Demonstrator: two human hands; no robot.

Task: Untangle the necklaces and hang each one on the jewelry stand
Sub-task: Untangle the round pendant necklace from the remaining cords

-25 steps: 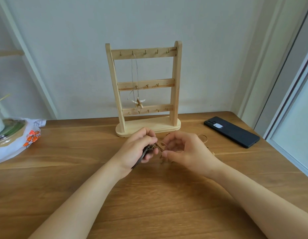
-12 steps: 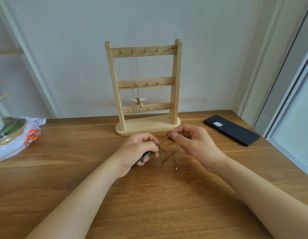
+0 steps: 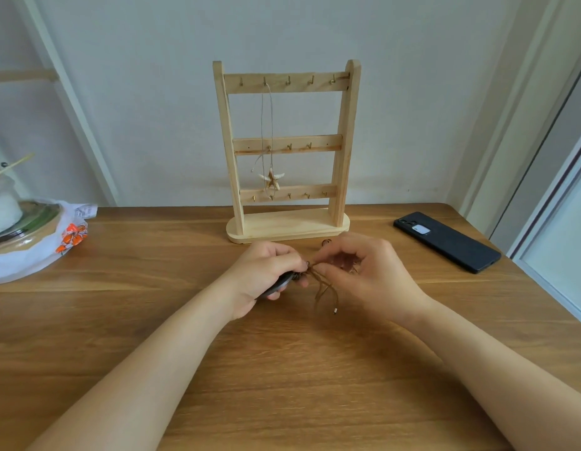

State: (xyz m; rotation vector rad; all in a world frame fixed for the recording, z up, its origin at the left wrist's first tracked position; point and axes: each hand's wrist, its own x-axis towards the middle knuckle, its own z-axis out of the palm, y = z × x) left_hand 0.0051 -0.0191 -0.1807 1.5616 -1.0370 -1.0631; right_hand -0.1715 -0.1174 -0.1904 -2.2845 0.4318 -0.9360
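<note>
Since the earlier frame my right hand (image 3: pixel 367 275) has come back in toward the left hand (image 3: pixel 263 278), so the two now meet fingertip to fingertip over the bench (image 3: pixel 282 369), just at six o'clock of the stand (image 3: pixel 344 151). The left hand is curled around a dark pendant (image 3: pixel 277 285) and pins the tangle against it. I judge that gives me a fixed anchor, while the right hand pinches the brown cord (image 3: pixel 326 289) right at the knot to pick a strand free. Both hands are closed on the necklace, neither idle.

The pendant's long axis runs from eight o'clock to two o'clock, its upper end toward the knot. From the knot the loose tails droop toward five o'clock, ending in a small metal tip (image 3: pixel 335 310) that points at six — whether the tails touch the bench I cannot tell. One starfish necklace (image 3: pixel 272 180) already hangs from a top-row hook, long axis straight from twelve to six, so that hook is taken. A phone (image 3: pixel 445 240) lies at two o'clock, well apart.
</note>
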